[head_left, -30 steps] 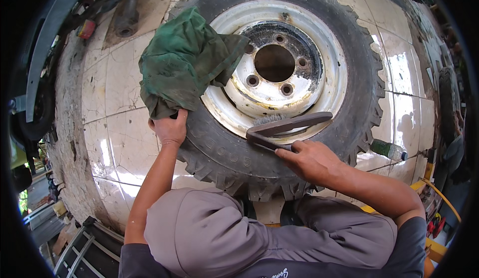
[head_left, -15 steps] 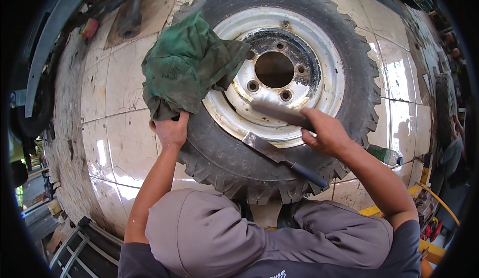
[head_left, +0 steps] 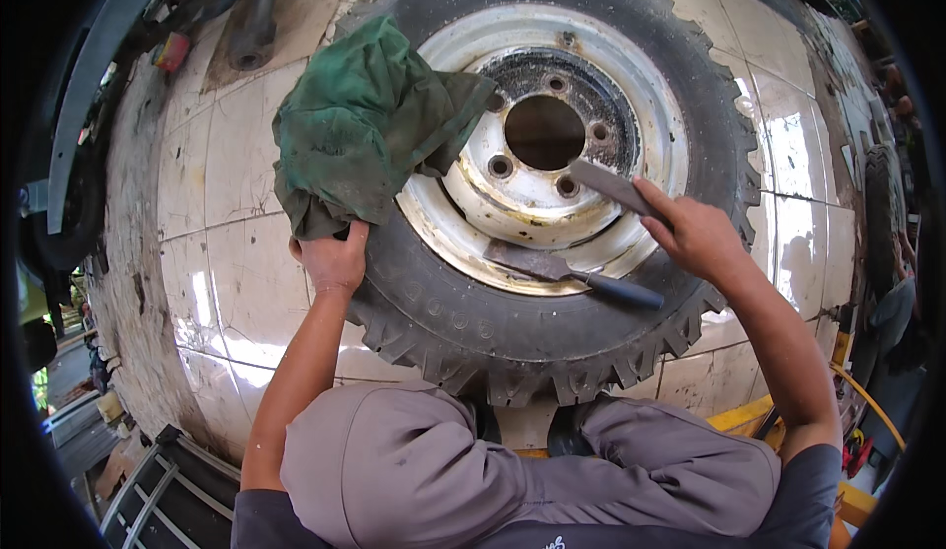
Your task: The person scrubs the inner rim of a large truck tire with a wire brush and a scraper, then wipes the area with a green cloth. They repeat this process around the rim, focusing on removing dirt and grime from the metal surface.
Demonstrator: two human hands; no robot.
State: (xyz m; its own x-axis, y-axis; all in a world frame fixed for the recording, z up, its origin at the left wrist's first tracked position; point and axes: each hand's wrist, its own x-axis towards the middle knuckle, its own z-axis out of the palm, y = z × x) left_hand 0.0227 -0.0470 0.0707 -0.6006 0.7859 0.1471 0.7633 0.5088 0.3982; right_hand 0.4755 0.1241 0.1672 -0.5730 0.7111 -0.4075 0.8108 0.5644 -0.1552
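A wheel lies flat before me, its chunky black tyre (head_left: 680, 105) around a worn white rim (head_left: 552, 206) with rust-brown and black patches. My left hand (head_left: 330, 255) grips the lower edge of a crumpled green cloth (head_left: 345, 120), which hangs over the tyre's left side and part of the rim. In my right hand (head_left: 693, 234) is a flat grey-brown bar (head_left: 609, 183), its far end over the rim's centre plate near a bolt hole. A scraper (head_left: 623, 290) with a flat blade and dark blue handle rests across the rim's near edge and the tyre, touched by neither hand.
Glossy beige floor tiles (head_left: 232, 174) surround the wheel. Rough, worn flooring (head_left: 128, 243) runs along the left. A small red container (head_left: 172, 53) stands at the far left, near a dark metal part (head_left: 254, 32). Yellow metal framing (head_left: 744, 414) is at the lower right.
My right hand and the bar have moved right, the bar's tip now by a bolt hole. The scraper lies farther from me, its handle turned nearer level. My left hand has barely moved.
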